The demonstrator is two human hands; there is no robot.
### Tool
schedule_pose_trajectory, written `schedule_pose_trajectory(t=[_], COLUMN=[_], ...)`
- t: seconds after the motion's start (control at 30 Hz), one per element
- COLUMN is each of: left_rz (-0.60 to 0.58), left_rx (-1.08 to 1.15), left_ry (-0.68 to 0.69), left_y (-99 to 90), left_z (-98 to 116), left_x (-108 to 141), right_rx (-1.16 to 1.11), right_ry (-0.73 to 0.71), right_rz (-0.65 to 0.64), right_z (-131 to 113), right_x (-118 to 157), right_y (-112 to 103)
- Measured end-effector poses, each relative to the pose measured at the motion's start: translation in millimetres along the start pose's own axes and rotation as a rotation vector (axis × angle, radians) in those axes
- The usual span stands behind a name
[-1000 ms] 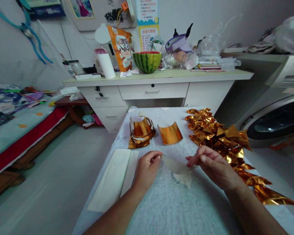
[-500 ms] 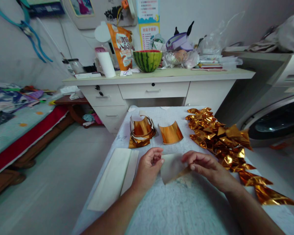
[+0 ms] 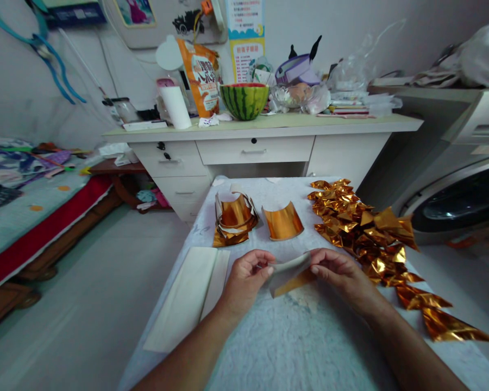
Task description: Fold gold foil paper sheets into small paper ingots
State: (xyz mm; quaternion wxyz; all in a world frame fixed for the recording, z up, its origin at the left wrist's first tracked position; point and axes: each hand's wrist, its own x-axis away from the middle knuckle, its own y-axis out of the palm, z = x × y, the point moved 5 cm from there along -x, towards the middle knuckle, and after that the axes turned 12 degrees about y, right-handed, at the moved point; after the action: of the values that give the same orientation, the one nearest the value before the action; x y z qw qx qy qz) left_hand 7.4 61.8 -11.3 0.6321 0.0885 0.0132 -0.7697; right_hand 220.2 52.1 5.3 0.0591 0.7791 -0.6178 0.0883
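The held sheet (image 3: 290, 276) looks like paper, matt on its pale face. The folded pieces (image 3: 375, 233) look like crinkled, glossy gold foil; the lone curved piece (image 3: 284, 222) is smooth, metallic. The long strips (image 3: 183, 298) look matt, papery; the counter (image 3: 269, 353), cloth-covered, bumpy.

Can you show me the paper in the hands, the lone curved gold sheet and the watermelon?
Gold-backed paper sheet (image 3: 285, 275): head view, on its pale face.
Curved gold sheet (image 3: 284, 222): head view, middle of its shiny surface.
Cut watermelon (image 3: 245, 103): head view, on its striped rind.
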Motion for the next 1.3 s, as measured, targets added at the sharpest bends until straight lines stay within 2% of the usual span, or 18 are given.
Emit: schedule_pose_trajectory(t=[0.33, 0.47, 0.53, 0.73, 0.93, 1.1, 1.3], left_rz=[-0.002, -0.113, -0.144, -0.055, 0.04, 0.038, 0.013], left_rx=[-0.029, 0.081, 0.059, -0.161, -0.185, -0.183, -0.213], left_ry=[-0.028, -0.013, -0.012, -0.035, -0.026, -0.041, -0.025], left_y=[4.2, 11.6, 13.7, 8.2, 3.9, 4.7, 5.1], left_z=[10.4, 9.3, 6.2, -2.6, 0.1, 3.3, 4.4], left_x=[5.1, 6.8, 7.0, 5.2, 4.3, 4.8, 5.6], right_rx=[-0.074, -0.114, -0.146, -0.197, -0.156, -0.06, -0.072], right_ry=[-0.012, -0.019, -0.015, -0.007, 0.072, 0.125, 0.129], right_rz=[0.143, 0.183, 0.193, 0.177, 0.072, 0.075, 0.09], right_z=[10.8, 14.5, 14.9, 12.1, 11.0, 11.7, 17.5], right_x=[-4.8, -5.8, -5.5, -4.9, -4.0, -1.5, -3.7], right_y=[-1.5, -2.9, -2.7, -0.8, 3.1, 4.4, 1.9])
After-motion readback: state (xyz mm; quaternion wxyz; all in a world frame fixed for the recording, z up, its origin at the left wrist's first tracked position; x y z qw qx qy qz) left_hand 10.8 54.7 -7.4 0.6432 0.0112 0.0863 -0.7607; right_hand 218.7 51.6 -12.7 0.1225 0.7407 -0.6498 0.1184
